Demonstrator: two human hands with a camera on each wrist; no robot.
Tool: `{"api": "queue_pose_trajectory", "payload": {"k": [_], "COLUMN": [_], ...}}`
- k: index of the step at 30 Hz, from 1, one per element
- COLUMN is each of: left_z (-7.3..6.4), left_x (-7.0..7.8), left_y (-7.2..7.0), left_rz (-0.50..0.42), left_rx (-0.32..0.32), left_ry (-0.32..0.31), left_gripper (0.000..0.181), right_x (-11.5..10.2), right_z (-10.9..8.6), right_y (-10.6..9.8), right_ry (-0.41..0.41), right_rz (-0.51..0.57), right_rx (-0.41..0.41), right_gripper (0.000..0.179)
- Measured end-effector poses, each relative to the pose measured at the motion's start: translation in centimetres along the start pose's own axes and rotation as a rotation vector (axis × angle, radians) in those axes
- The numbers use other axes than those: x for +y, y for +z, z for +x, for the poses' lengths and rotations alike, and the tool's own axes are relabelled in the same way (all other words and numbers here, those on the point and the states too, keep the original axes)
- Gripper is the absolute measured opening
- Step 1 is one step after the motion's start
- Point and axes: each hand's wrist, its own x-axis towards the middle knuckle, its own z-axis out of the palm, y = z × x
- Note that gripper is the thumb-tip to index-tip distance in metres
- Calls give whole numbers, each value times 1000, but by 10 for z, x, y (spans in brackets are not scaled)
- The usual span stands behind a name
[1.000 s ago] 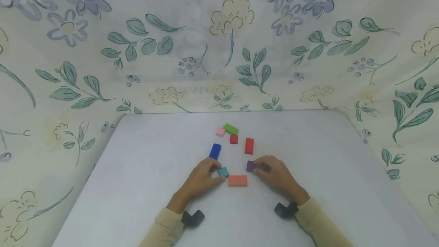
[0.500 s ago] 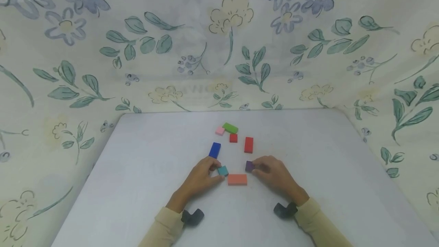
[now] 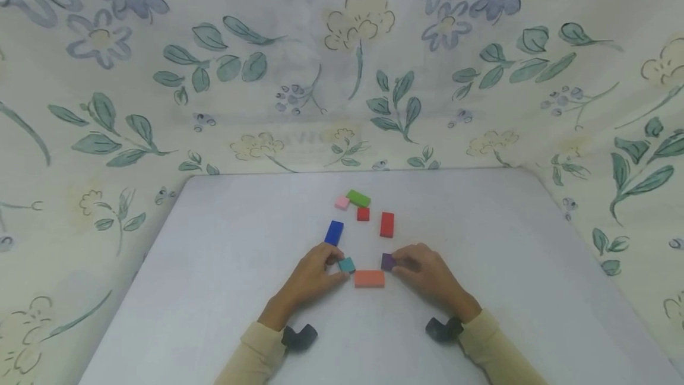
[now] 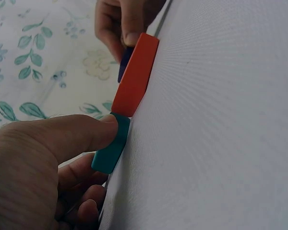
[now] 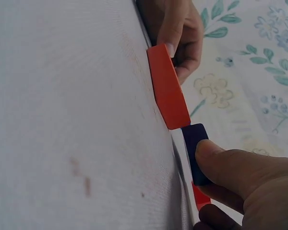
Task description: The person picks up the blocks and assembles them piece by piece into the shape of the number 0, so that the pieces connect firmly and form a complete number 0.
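Observation:
My left hand (image 3: pixel 315 275) pinches a teal square block (image 3: pixel 347 265) between thumb and fingers, at the left end of an orange rectangular block (image 3: pixel 369 278). On the other side, my right hand (image 3: pixel 424 269) pinches a dark purple block (image 3: pixel 387 262) by the orange block's right end. In the left wrist view the thumb presses on the teal block (image 4: pixel 111 148), which touches the orange block (image 4: pixel 135 74). The right wrist view has the purple block (image 5: pixel 196 153) at a corner of the orange block (image 5: pixel 168 88), under the thumb.
Beyond the hands lie a blue block (image 3: pixel 334 232), a red rectangular block (image 3: pixel 387 224), a small red block (image 3: pixel 363 214), a pink block (image 3: pixel 342 202) and a green block (image 3: pixel 358 198). They rest on a white table (image 3: pixel 240 224) backed by floral cloth (image 3: pixel 299 76).
My right hand has shifted the purple block slightly left and nearer, towards the orange block's right end. The left hand holds the teal block in about the same place.

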Motion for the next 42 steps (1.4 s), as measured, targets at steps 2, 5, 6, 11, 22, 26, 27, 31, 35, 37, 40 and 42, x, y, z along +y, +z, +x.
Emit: {"api": "queue_pose_trajectory", "payload": {"k": [2,5,6,11,22,26,27,31,35,37,40,42], "left_z": [0,0,0,0,0,0,0,0,0,1,1,2], "left_x": [-1,-2,-2,-3,-3,-3,-2,-2,-1,-1,-1,-1], "left_y": [0,0,0,0,0,0,0,0,-1,-1,-1,0], "left_rz": [-3,-4,-2,-1,-3,-7,-9,-7,-15,-18,-14,-20], "left_rx": [0,-2,-3,1,6,0,-1,-4,0,1,3,2], "left_ry": [-1,-2,2,11,17,7,7,0,1,4,11,10], "left_gripper": [32,32,32,32,32,32,32,32,33,33,33,33], "right_x": [0,1,1,3,6,7,7,7,7,7,8,8], "right_z": [0,0,0,1,2,1,1,1,2,2,2,2], "right_y": [1,2,3,3,5,5,5,4,3,3,3,3], "right_ry": [-3,-10,-8,-29,-60,-52,-51,-53,-65,-69,-66,-63], "right_rz": [7,9,8,-6,-27,-25,-27,-37,-44,-47,-48,-47], "right_rx": [3,5,4,5,1,-5,-6,-12,-19,-22,-28,-32], "right_gripper": [29,29,29,30,29,28,28,28,28,29,29,30]}}
